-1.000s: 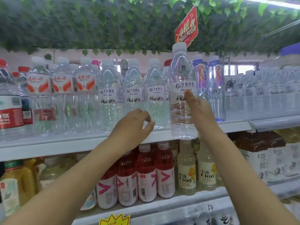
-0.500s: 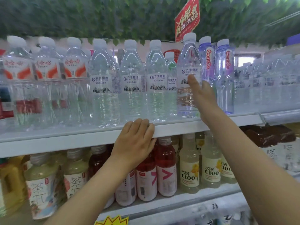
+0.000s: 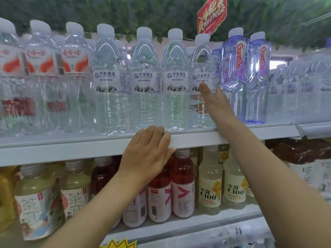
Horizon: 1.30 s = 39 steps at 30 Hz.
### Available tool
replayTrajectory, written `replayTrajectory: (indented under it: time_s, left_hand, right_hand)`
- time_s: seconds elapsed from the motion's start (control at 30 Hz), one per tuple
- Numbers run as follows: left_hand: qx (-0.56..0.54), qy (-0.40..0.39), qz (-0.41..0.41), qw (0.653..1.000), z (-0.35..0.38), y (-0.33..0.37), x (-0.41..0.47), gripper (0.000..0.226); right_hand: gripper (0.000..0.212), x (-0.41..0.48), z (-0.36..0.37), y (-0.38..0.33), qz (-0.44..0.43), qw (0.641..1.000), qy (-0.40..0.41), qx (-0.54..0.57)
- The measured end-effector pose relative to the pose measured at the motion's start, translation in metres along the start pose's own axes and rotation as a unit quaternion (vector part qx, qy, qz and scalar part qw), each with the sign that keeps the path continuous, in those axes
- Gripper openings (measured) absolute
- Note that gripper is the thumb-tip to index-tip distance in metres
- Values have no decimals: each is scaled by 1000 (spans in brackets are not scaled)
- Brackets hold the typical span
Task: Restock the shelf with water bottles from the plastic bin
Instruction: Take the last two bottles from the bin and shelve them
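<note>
Bottle (image 3: pixel 201 68) pushed deeper on shelf (image 3: pixel 71 149); full of water

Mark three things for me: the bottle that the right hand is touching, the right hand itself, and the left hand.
bottle (image 3: pixel 202 78): head view, on its white label.
right hand (image 3: pixel 215 102): head view, on the back of the hand.
left hand (image 3: pixel 146 151): head view, on the back of the hand.

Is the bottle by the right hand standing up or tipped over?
Standing up: the bottle sits base-down on the shelf, its top pointing up.
</note>
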<state>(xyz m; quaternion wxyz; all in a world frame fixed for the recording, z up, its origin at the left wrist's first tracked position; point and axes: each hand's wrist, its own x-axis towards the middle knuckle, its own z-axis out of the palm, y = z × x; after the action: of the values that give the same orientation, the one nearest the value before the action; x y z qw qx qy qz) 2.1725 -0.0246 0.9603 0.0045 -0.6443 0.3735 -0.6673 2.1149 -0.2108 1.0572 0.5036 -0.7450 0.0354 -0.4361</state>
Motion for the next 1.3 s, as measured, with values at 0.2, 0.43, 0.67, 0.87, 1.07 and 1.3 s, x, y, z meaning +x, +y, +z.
replayTrajectory:
  time_s: [0.2, 0.43, 0.67, 0.87, 1.07, 1.3]
  left_hand:
    - [4, 5, -3, 1000, 2, 1, -1, 34]
    - [6, 10, -2, 1000, 3, 1, -1, 35]
    - [11, 16, 0, 1000, 3, 1, -1, 35]
    - [6, 1, -2, 1000, 3, 1, -2, 38]
    - [-1, 5, -7, 1000, 2, 1, -1, 41]
    - [-33, -51, -36, 997, -7, 4, 4, 36]
  right_hand:
    - [78, -1, -4, 5, -13, 999, -26, -22]
    - [79, -3, -6, 8, 0, 999, -21, -35]
    - [76, -6, -12, 4, 24, 996, -73, -34]
    - [75, -13, -14, -1, 39, 995, -86, -37]
    - [69, -22, -12, 5, -6, 995, -69, -71]
    - [66, -40, -12, 15, -43, 984, -70, -159]
